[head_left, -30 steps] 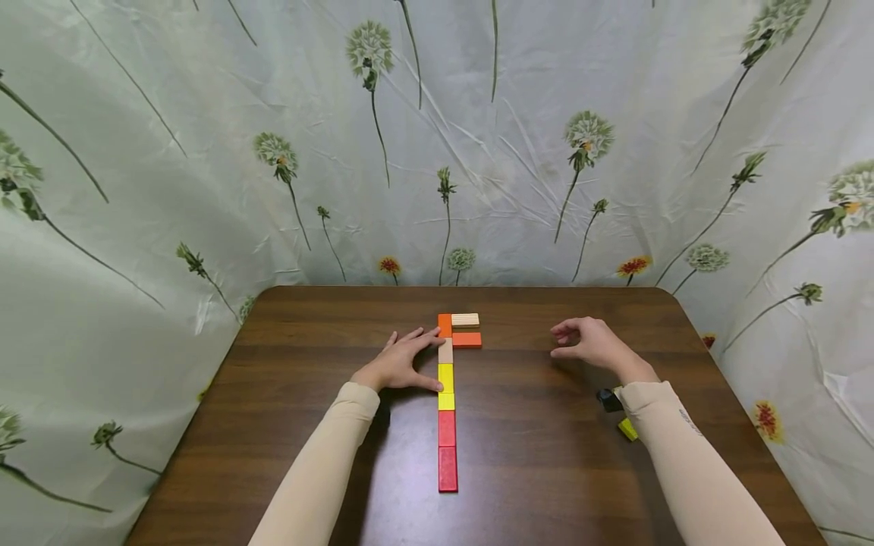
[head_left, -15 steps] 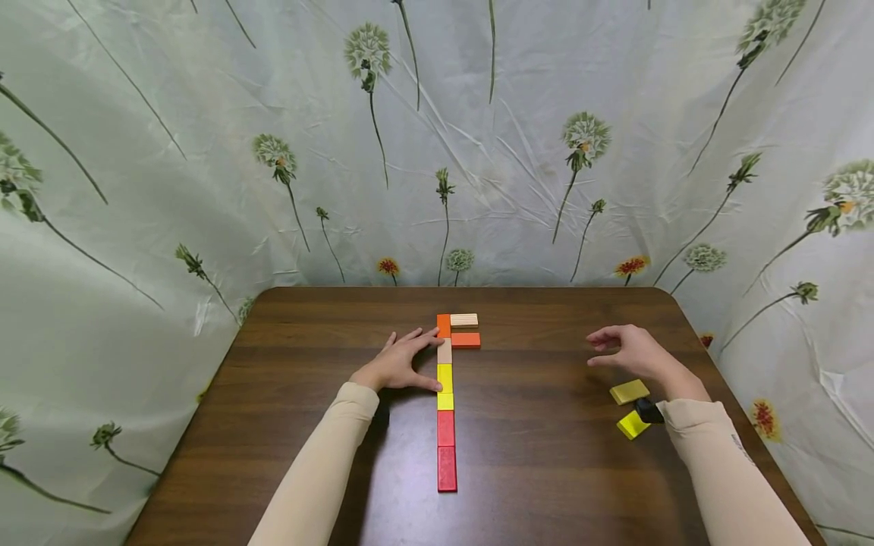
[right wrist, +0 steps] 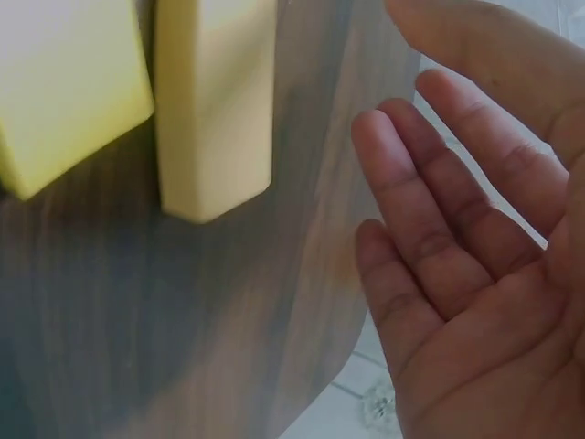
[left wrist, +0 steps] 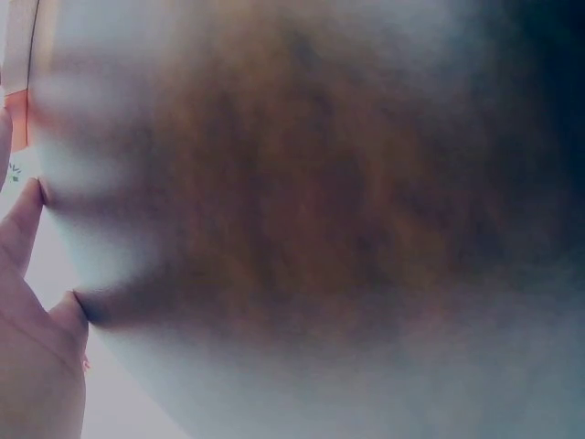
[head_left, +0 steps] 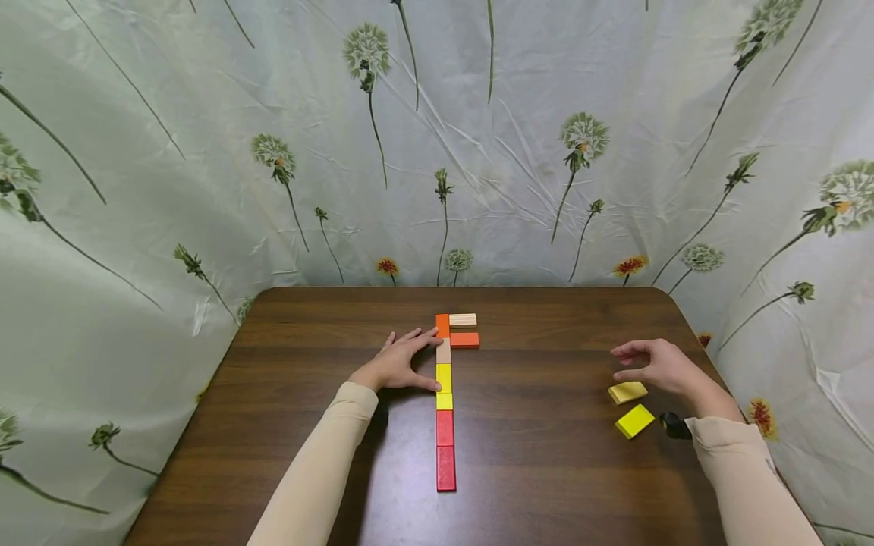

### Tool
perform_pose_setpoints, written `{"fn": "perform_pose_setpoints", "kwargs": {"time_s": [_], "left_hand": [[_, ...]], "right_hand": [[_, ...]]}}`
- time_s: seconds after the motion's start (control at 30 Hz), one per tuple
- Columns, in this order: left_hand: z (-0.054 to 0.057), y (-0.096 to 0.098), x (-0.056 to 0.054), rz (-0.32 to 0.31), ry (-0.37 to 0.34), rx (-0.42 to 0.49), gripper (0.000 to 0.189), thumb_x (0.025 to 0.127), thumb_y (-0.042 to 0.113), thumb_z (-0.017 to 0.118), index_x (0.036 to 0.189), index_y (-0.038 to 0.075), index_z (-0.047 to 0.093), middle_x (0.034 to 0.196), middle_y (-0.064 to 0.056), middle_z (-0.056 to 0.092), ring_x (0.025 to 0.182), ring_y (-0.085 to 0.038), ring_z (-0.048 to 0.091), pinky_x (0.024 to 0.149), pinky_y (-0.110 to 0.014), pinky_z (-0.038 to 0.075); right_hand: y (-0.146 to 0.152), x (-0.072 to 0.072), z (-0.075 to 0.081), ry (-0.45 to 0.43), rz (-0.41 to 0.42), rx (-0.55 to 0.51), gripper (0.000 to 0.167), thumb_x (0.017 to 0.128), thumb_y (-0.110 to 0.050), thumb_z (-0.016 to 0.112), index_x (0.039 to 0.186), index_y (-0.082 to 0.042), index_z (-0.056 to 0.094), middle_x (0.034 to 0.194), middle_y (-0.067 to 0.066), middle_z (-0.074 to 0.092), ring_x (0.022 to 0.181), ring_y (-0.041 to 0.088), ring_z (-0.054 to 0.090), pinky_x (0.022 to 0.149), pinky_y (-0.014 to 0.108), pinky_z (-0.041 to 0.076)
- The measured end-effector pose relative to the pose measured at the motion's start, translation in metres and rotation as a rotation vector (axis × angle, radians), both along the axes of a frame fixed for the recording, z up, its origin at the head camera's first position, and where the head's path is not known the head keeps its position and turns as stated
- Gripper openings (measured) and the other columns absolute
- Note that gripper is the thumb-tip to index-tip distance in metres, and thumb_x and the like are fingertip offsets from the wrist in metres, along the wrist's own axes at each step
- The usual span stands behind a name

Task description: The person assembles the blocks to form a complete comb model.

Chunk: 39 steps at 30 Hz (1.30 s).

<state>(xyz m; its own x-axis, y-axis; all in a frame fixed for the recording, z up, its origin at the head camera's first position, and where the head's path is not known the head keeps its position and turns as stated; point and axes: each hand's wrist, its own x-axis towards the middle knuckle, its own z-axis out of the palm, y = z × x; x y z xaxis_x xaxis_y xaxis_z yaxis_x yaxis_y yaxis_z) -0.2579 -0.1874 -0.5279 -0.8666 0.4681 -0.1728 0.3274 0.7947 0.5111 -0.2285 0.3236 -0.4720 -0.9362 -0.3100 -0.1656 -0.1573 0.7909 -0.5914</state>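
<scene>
My left hand [head_left: 397, 367] rests with spread fingers against the left side of a straight row of blocks. Its thumb touches a yellow block [head_left: 444, 377], and its index finger reaches a plain wood block [head_left: 443, 351]. At the row's far end lies an orange block [head_left: 442, 325]; a shorter yellow one [head_left: 444, 401] and two red blocks [head_left: 445, 468] continue it nearer. Over on the right, my right hand [head_left: 661, 367] hovers, fingers slightly bent and holding nothing, just above a pale yellow block [right wrist: 219, 119]. Beside that lies a bright yellow block [head_left: 635, 422].
Two blocks branch rightward from the row's far end: a striped wood block [head_left: 463, 320] and an orange-red block [head_left: 465, 340]. The brown table [head_left: 539, 455] ends at a flower-printed curtain [head_left: 505, 189]. Most of the left wrist view is blurred.
My right hand has moved rightward and nearer to me, towards the two loose yellow blocks, which its forearm partly covered before. The left hand has stayed at the row.
</scene>
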Motion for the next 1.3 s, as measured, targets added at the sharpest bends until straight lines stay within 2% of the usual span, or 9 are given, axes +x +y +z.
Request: {"fn": "perform_pose_setpoints", "kwargs": {"time_s": [0.17, 0.33, 0.53, 0.77, 0.83, 1.3], "left_hand": [[-0.001, 0.000, -0.001, 0.002, -0.003, -0.002, 0.094, 0.082, 0.061, 0.088, 0.163, 0.033, 0.048, 0.177, 0.001, 0.033, 0.169, -0.027, 0.019, 0.133, -0.070, 0.002], [0.001, -0.001, 0.000, -0.002, 0.005, 0.009, 0.094, 0.083, 0.060, 0.088, 0.163, 0.031, 0.049, 0.177, 0.000, 0.033, 0.169, -0.029, 0.020, 0.132, -0.071, 0.003], [0.001, -0.002, 0.000, -0.010, 0.016, 0.022, 0.095, 0.082, 0.058, 0.090, 0.162, 0.028, 0.050, 0.177, -0.001, 0.035, 0.168, -0.031, 0.021, 0.131, -0.073, 0.004], [-0.001, -0.003, 0.000, -0.010, 0.015, 0.020, 0.094, 0.081, 0.058, 0.090, 0.162, 0.029, 0.050, 0.177, 0.000, 0.035, 0.168, -0.031, 0.022, 0.131, -0.073, 0.004], [-0.001, -0.003, 0.000, -0.007, 0.010, 0.014, 0.094, 0.081, 0.059, 0.090, 0.162, 0.030, 0.050, 0.177, 0.001, 0.033, 0.168, -0.030, 0.021, 0.131, -0.072, 0.004], [-0.002, -0.001, -0.001, -0.008, 0.002, 0.006, 0.094, 0.082, 0.061, 0.088, 0.163, 0.033, 0.048, 0.177, 0.003, 0.033, 0.169, -0.027, 0.018, 0.132, -0.071, 0.001]], "right_hand": [[0.016, 0.006, -0.007, -0.009, 0.005, -0.003, 0.047, 0.089, -0.020, 0.088, 0.125, 0.007, 0.074, 0.119, 0.023, 0.078, 0.099, 0.026, 0.074, 0.076, 0.022, 0.055], [0.028, 0.015, -0.013, -0.045, -0.013, -0.027, 0.044, 0.091, -0.017, 0.087, 0.124, 0.008, 0.073, 0.120, 0.024, 0.077, 0.096, 0.016, 0.072, 0.076, 0.020, 0.057], [0.036, 0.018, -0.020, -0.056, -0.022, -0.015, 0.042, 0.091, -0.012, 0.086, 0.123, 0.011, 0.073, 0.116, 0.025, 0.077, 0.095, 0.017, 0.072, 0.076, 0.018, 0.056], [0.037, 0.020, -0.026, -0.053, -0.038, -0.024, 0.041, 0.090, -0.014, 0.087, 0.122, 0.009, 0.074, 0.114, 0.022, 0.078, 0.086, -0.006, 0.062, 0.076, 0.018, 0.056], [0.037, 0.020, -0.026, -0.048, -0.033, -0.028, 0.041, 0.090, -0.014, 0.087, 0.122, 0.009, 0.074, 0.114, 0.022, 0.078, 0.086, -0.008, 0.060, 0.075, 0.018, 0.056], [0.036, 0.021, -0.031, -0.033, -0.056, -0.049, 0.039, 0.091, -0.012, 0.086, 0.121, 0.009, 0.075, 0.111, 0.020, 0.077, 0.083, -0.004, 0.058, 0.072, 0.019, 0.055]]}}
